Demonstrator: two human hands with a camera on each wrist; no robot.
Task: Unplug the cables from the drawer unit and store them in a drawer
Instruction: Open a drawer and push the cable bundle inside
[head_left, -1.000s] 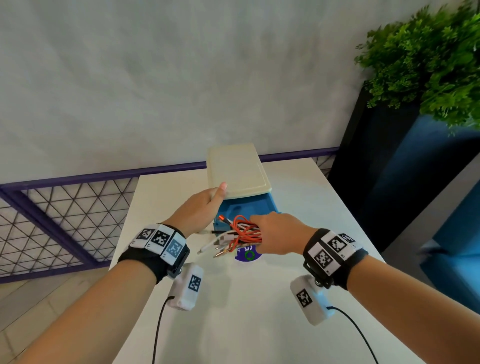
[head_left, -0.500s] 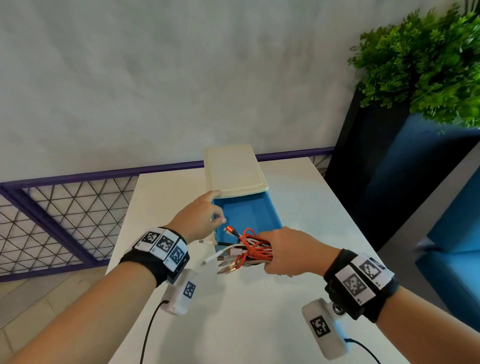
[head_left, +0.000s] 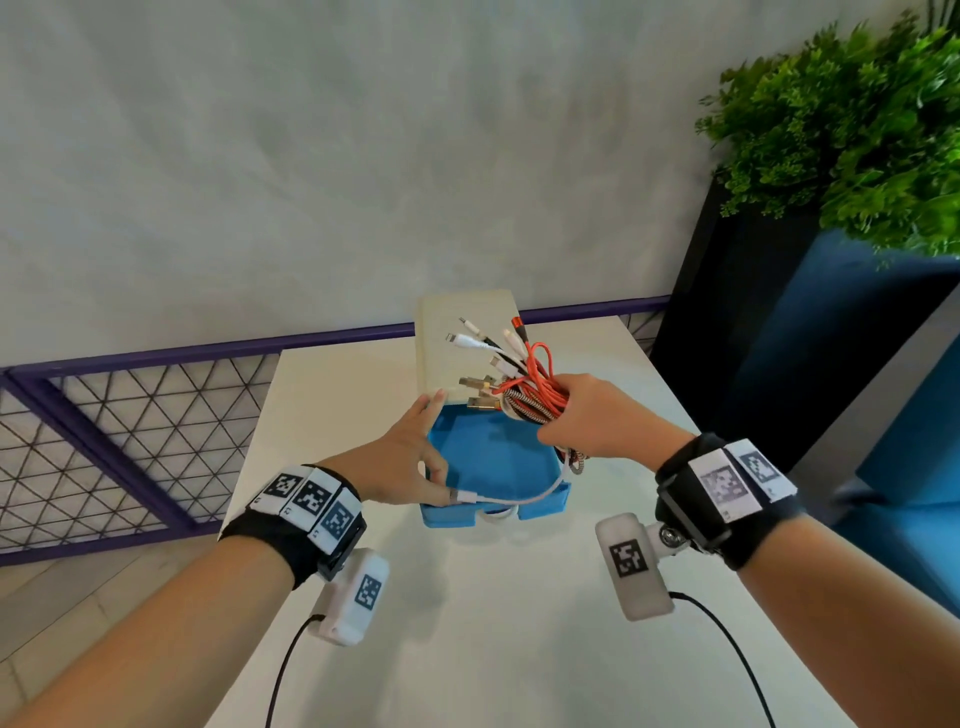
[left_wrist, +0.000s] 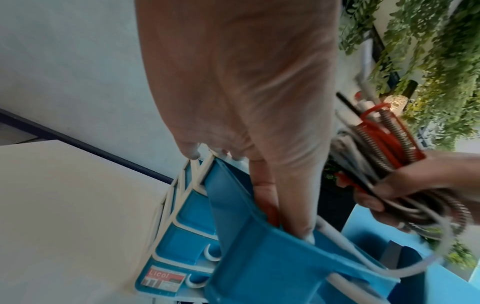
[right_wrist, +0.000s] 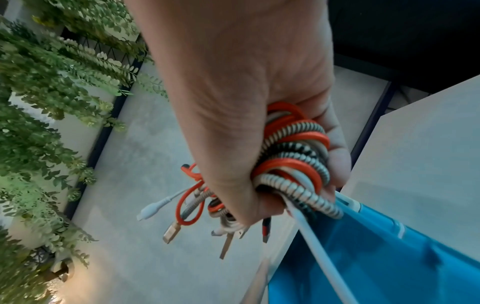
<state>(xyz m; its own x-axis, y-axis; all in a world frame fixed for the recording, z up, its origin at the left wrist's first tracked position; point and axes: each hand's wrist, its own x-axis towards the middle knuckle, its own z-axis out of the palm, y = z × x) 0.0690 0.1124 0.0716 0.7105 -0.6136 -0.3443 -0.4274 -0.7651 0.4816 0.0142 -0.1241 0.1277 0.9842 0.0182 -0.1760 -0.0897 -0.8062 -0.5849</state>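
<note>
Right now the right hand (head_left: 597, 421) is clenched around a coiled bundle of cables (head_left: 524, 384), red, white and striped, held just above the far right corner of the open blue drawer (head_left: 493, 462) at the centre of the head view. The plugs fan out up and to the left, over the cream top of the drawer unit (head_left: 467, 338). One white cable (head_left: 519, 500) trails out of the bundle and runs along the drawer's near wall to the left hand (head_left: 405, 462), whose thumb and fingertips pinch its plug end at the drawer's near left corner; the index finger reaches toward the unit's front edge.

To finish this step well, I judge the bundle should go down into the drawer as one coil, plugs tipped inward so none catch on the unit's top edge. The trailing white cable needs feeding in too, since it crosses the rim and a loop hangs outside the front wall, where it could be trapped when the drawer shuts. Keeping the left hand on the drawer would steady it.

In the left wrist view a sticker (left_wrist: 163, 281) at the lower left of the frame, on a lower drawer front, reads "Licol"; its smaller print is too blurred to read. The wrist bands carry black-and-white square markers.
</note>
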